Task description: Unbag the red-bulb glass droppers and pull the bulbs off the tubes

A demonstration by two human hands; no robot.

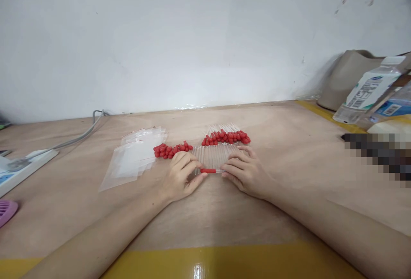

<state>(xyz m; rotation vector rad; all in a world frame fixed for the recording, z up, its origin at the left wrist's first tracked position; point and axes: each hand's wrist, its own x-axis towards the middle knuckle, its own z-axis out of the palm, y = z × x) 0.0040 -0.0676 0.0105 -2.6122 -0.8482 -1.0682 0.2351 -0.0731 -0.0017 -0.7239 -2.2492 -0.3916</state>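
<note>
My left hand point(182, 177) is closed, pinching a red rubber bulb point(208, 170) between thumb and fingers. A clear glass tube point(218, 171) joins the bulb's right end, and the fingertips of my right hand point(245, 171) close on it. Just behind both hands lies a row of clear glass tubes point(212, 155), side by side. A pile of loose red rubber bulbs point(170, 150) sits beyond my left hand. Farther back, several droppers point(226, 137) with red bulbs lie together, their thin tips pointing to the wall.
Clear plastic zip bags point(133, 155) lie overlapped on the wooden table point(205, 219) at left. A white power strip point(28, 170) with a grey cable and a purple object point(7, 211) are at the left edge. A plastic bottle point(369, 90) and a beige container point(343, 75) stand at right.
</note>
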